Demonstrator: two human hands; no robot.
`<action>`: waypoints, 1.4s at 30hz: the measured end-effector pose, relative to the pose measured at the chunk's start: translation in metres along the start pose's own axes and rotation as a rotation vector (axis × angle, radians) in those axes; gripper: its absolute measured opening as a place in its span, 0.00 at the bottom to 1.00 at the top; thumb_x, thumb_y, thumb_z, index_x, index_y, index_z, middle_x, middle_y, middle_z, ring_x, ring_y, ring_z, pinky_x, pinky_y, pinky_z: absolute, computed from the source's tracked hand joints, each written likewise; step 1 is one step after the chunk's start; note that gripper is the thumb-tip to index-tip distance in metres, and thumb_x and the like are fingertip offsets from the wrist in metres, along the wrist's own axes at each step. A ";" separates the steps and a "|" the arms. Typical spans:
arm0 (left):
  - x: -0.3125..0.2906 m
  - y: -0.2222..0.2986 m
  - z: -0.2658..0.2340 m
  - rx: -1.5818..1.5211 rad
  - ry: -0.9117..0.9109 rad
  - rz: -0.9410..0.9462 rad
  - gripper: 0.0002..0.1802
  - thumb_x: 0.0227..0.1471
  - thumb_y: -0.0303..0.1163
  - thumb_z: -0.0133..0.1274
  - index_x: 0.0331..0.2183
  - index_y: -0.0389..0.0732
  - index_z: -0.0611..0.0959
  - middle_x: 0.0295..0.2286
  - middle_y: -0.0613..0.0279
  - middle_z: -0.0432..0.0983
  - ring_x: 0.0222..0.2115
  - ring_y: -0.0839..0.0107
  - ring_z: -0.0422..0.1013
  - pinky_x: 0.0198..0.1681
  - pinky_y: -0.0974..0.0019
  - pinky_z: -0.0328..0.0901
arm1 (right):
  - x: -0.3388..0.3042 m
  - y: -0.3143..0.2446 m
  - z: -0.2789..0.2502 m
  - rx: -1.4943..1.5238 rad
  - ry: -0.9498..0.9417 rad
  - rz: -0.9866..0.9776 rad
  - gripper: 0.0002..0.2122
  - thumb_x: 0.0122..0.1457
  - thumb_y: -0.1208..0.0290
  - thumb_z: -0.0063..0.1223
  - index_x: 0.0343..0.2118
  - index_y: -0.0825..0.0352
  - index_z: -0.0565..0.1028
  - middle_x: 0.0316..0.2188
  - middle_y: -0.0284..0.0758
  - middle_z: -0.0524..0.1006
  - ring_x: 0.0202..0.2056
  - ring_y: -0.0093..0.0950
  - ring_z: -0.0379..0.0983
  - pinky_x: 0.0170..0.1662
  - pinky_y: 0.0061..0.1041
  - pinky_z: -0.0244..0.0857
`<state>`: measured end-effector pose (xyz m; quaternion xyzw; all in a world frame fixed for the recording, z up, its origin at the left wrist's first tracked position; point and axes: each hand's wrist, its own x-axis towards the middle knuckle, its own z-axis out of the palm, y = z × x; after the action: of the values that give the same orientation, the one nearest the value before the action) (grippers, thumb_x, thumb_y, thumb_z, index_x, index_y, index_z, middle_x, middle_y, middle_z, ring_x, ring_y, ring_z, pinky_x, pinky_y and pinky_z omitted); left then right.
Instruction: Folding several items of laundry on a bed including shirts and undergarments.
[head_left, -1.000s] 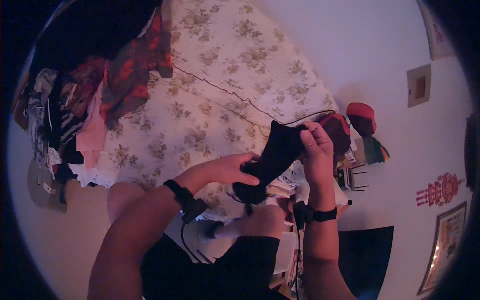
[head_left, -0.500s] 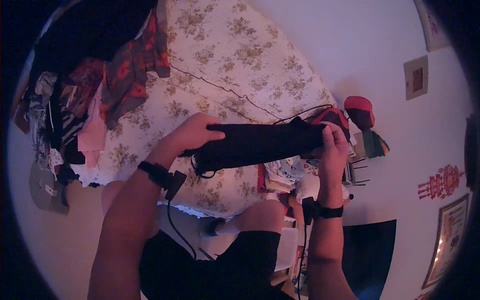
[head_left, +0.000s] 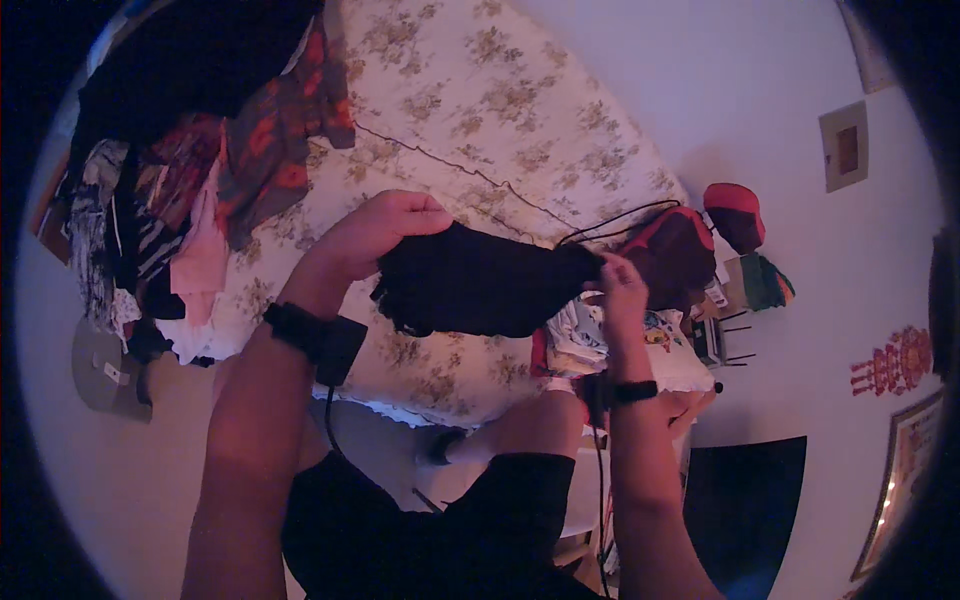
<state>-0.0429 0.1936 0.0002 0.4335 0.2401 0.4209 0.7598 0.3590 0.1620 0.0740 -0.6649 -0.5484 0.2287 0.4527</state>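
A piece of black cloth (head_left: 490,278), probably a garment, is stretched between my two hands above the bed. Its exact kind does not show. My left hand (head_left: 385,228) pinches its upper left corner, thumb on top. At the other end, my right hand (head_left: 622,285) grips the gathered right edge between thumb and fingers. The cloth's left end hangs loose with an uneven, ruffled edge. Both wrists carry black straps with small boxes and cables.
Below lies a bed with a floral cover (head_left: 480,80). Heaped clothes (head_left: 270,150) cover its left side. Beyond my right hand are a red and dark bag (head_left: 670,255), a red-topped rounded item (head_left: 735,218) and folded cloths (head_left: 577,338). A thin cable (head_left: 460,170) crosses the bed.
My right hand has moved left and a little down, bringing the cloth's ends closer together. The cloth now sags and bunches more. My left hand has risen slightly.
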 end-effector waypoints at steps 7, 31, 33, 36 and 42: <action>0.013 -0.026 0.014 -0.172 0.046 -0.001 0.19 0.62 0.35 0.58 0.50 0.34 0.79 0.36 0.62 0.80 0.32 0.74 0.79 0.36 0.69 0.73 | -0.098 0.037 0.108 -0.031 -0.482 0.166 0.14 0.65 0.69 0.59 0.52 0.65 0.77 0.37 0.30 0.78 0.33 0.20 0.74 0.31 0.23 0.70; 0.026 -0.047 -0.007 0.571 0.246 0.193 0.15 0.57 0.22 0.55 0.47 0.33 0.77 0.36 0.52 0.83 0.39 0.66 0.80 0.44 0.62 0.73 | -0.105 -0.005 0.140 0.118 -0.420 0.002 0.11 0.70 0.64 0.53 0.39 0.68 0.80 0.33 0.24 0.78 0.35 0.15 0.70 0.42 0.17 0.64; 0.027 -0.055 -0.012 0.679 0.237 0.182 0.17 0.55 0.23 0.56 0.48 0.34 0.78 0.36 0.51 0.83 0.41 0.64 0.80 0.45 0.60 0.73 | -0.103 -0.009 0.143 0.135 -0.395 0.001 0.11 0.70 0.65 0.53 0.39 0.68 0.80 0.34 0.25 0.79 0.35 0.15 0.70 0.42 0.17 0.64; 0.021 -0.058 -0.012 0.780 0.181 0.304 0.16 0.51 0.21 0.55 0.45 0.37 0.80 0.37 0.50 0.83 0.43 0.56 0.79 0.45 0.56 0.73 | -0.096 -0.010 0.143 0.193 -0.356 0.075 0.11 0.70 0.65 0.54 0.37 0.69 0.80 0.32 0.27 0.79 0.36 0.17 0.71 0.43 0.20 0.66; 0.013 -0.040 -0.007 1.361 0.417 0.089 0.11 0.48 0.31 0.62 0.34 0.36 0.82 0.34 0.47 0.79 0.40 0.48 0.76 0.44 0.53 0.70 | -0.083 -0.011 0.132 0.103 -0.367 0.063 0.11 0.67 0.64 0.60 0.39 0.69 0.80 0.33 0.26 0.79 0.34 0.17 0.71 0.41 0.19 0.66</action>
<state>-0.0239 0.1965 -0.0381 0.7315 0.5721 0.2824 0.2405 0.2232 0.1309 0.0029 -0.6049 -0.5883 0.3876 0.3712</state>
